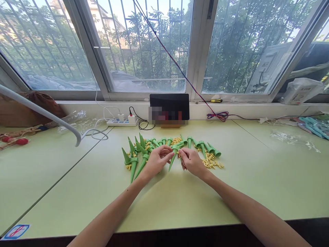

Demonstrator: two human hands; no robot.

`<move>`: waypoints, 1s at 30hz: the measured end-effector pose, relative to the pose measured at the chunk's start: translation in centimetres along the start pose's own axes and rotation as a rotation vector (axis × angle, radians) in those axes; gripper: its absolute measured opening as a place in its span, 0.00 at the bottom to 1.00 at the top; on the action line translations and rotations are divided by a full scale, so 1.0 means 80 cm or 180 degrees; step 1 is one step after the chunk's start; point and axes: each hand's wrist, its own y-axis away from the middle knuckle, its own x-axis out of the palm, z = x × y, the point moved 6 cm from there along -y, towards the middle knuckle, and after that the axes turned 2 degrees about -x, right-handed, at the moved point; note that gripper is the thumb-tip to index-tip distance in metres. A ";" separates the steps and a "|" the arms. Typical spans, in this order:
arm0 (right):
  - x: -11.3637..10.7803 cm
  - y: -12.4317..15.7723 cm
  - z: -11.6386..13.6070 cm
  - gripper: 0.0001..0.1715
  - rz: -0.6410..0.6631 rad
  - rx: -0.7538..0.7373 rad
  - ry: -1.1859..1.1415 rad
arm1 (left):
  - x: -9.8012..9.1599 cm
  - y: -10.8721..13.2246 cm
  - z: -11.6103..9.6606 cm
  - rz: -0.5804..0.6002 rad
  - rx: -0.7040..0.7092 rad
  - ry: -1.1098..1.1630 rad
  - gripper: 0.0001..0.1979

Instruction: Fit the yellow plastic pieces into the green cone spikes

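Note:
My left hand [159, 158] is closed, thumb and fingers gripping the collar of a green plastic watering spike [172, 161], whose tip points down above the table. Close against its right side, my right hand [191, 160] pinches a small yellow peg [178, 155], mostly hidden by the fingertips. More green spikes [133, 168] stand and lie in a cluster left of my left hand. Behind both hands runs a row of others, ending with a spike lying on its side [217, 152]. Loose yellow pegs [213, 163] form a pile right of my right hand, and another peg heap [177, 140] lies behind.
A dark-screened tablet [169, 104] leans by the windowsill. Left of it sits a power strip [122, 121] with plugs and cables. A white curved arm [41, 106] reaches in from the left. Bundled wire [218, 116] and clear plastic wrapping [285, 136] lie on the right.

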 end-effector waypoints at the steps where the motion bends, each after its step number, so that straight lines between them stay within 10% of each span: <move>1: 0.000 0.000 0.001 0.24 0.0002 -0.0007 -0.0017 | 0.000 0.000 0.001 -0.0004 -0.0008 -0.0008 0.16; 30: 0.002 -0.001 0.004 0.25 0.0196 -0.0031 -0.0391 | 0.000 0.002 -0.008 -0.0076 0.0048 -0.0298 0.18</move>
